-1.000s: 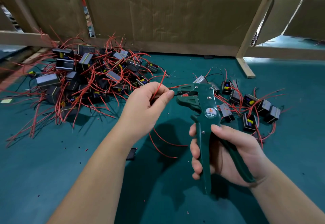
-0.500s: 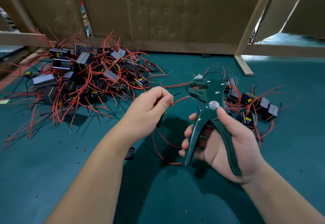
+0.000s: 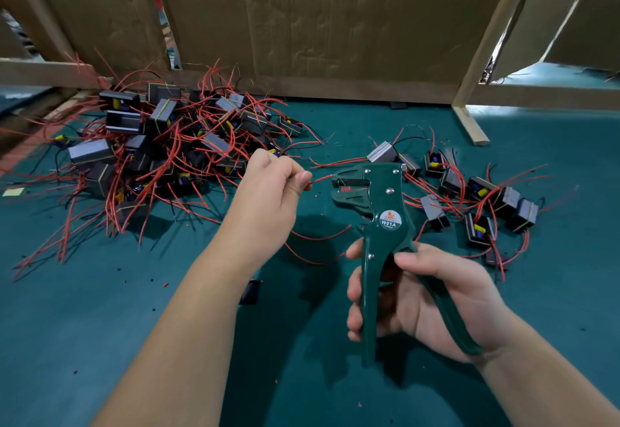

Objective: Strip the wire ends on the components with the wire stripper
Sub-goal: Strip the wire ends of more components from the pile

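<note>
This looks like the feeding step: a red wire (image 3: pixel 320 179) tip meets the wire stripper (image 3: pixel 385 198) mouth at mid-frame, and next comes a firm squeeze, I'd judge. The left hand (image 3: pixel 268 192) has a tight pinching grip on the wire. The right hand (image 3: pixel 426 299) curls loosely round the spread handles. The components (image 3: pixel 157 145) heap on the counter (image 3: pixel 100 326) at upper left.

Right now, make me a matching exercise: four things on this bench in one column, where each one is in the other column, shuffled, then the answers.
1 wire stripper
2 red wire end
3 big pile of components
4 small group of components

a pinched by the left hand
b far left on the green mat
c gripped by the right hand
d on the mat, right of the wire stripper

Pairs: 1-c, 2-a, 3-b, 4-d
</note>
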Demonstrator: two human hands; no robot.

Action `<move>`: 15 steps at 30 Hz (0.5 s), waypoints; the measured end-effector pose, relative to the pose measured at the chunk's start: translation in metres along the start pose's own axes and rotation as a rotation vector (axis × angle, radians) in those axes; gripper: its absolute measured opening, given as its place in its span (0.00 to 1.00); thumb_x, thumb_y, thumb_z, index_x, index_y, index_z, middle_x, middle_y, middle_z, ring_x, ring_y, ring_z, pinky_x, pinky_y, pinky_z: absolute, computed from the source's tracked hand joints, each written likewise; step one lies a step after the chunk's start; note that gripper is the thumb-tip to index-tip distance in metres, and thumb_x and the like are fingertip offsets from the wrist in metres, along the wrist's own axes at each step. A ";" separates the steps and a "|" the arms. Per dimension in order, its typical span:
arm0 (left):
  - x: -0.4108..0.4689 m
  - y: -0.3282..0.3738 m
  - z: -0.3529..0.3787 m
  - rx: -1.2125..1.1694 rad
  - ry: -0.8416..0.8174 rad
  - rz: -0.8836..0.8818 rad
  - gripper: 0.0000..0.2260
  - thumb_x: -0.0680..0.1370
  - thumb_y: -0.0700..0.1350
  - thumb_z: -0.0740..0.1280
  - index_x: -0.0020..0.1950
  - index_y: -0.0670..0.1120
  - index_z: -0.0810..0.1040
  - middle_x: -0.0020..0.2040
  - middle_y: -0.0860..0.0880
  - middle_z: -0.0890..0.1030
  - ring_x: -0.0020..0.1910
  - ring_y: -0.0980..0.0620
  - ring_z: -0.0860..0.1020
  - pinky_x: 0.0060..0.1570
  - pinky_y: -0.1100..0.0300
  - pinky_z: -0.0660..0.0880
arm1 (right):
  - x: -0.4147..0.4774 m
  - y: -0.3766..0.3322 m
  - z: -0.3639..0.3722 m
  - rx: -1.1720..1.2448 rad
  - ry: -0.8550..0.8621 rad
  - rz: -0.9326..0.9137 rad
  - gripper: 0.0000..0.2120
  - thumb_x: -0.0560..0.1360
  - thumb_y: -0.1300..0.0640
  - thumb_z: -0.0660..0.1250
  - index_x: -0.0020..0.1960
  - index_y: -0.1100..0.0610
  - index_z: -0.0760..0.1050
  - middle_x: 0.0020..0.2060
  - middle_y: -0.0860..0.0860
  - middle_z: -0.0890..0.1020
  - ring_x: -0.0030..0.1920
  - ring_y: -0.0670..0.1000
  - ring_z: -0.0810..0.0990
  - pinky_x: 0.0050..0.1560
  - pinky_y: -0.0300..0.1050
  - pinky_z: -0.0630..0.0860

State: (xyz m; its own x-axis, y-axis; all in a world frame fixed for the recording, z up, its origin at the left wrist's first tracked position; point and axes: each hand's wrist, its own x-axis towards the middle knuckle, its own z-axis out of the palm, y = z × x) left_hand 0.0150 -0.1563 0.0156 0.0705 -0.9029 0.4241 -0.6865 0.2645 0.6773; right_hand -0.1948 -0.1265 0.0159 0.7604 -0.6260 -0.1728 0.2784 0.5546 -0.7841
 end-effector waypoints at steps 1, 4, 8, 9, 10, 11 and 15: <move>0.000 0.000 0.000 0.006 0.000 0.001 0.08 0.81 0.43 0.60 0.43 0.49 0.72 0.42 0.54 0.65 0.43 0.62 0.67 0.46 0.75 0.63 | 0.000 0.000 0.001 -0.008 -0.003 -0.007 0.26 0.62 0.53 0.76 0.56 0.64 0.76 0.42 0.66 0.78 0.39 0.65 0.80 0.45 0.63 0.77; 0.000 0.001 -0.001 0.035 -0.012 0.013 0.08 0.81 0.44 0.59 0.43 0.49 0.73 0.43 0.56 0.65 0.43 0.61 0.68 0.46 0.75 0.63 | 0.002 0.002 0.004 -0.009 0.019 -0.025 0.27 0.61 0.53 0.78 0.56 0.64 0.77 0.41 0.66 0.78 0.38 0.65 0.80 0.44 0.63 0.77; -0.001 0.002 0.000 0.068 -0.024 0.014 0.08 0.81 0.43 0.60 0.44 0.45 0.75 0.43 0.53 0.65 0.41 0.56 0.66 0.45 0.69 0.63 | 0.003 0.003 0.005 -0.002 0.036 -0.042 0.27 0.61 0.52 0.78 0.55 0.64 0.77 0.41 0.66 0.78 0.38 0.64 0.80 0.45 0.63 0.77; -0.001 0.002 0.000 0.077 -0.026 0.016 0.09 0.81 0.43 0.60 0.45 0.43 0.76 0.43 0.51 0.65 0.42 0.55 0.66 0.45 0.67 0.63 | 0.003 0.003 0.005 -0.004 0.034 -0.044 0.28 0.61 0.52 0.78 0.56 0.64 0.77 0.41 0.66 0.78 0.38 0.64 0.80 0.45 0.63 0.77; -0.002 0.002 0.001 0.084 -0.030 0.020 0.10 0.81 0.43 0.60 0.46 0.41 0.76 0.44 0.50 0.66 0.42 0.55 0.66 0.45 0.65 0.63 | 0.003 0.003 0.005 -0.005 0.033 -0.047 0.28 0.61 0.52 0.78 0.56 0.64 0.76 0.42 0.66 0.78 0.39 0.65 0.80 0.45 0.63 0.77; -0.002 0.002 0.001 0.086 -0.035 0.026 0.10 0.81 0.44 0.59 0.45 0.41 0.76 0.44 0.49 0.66 0.42 0.54 0.66 0.46 0.63 0.64 | 0.003 0.004 0.005 -0.004 0.033 -0.051 0.28 0.61 0.52 0.78 0.56 0.64 0.76 0.42 0.66 0.78 0.39 0.65 0.80 0.46 0.63 0.77; -0.002 0.004 0.002 0.003 -0.054 0.014 0.15 0.82 0.49 0.55 0.35 0.50 0.65 0.41 0.50 0.64 0.40 0.58 0.66 0.46 0.62 0.63 | 0.004 0.003 0.004 0.003 0.057 -0.069 0.29 0.60 0.53 0.79 0.57 0.65 0.76 0.42 0.67 0.77 0.39 0.65 0.80 0.45 0.64 0.77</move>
State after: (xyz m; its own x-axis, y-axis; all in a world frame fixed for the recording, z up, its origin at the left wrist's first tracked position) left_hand 0.0113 -0.1538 0.0161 0.0213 -0.9162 0.4002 -0.6891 0.2765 0.6698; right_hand -0.1888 -0.1249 0.0152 0.7051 -0.6926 -0.1523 0.3303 0.5108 -0.7937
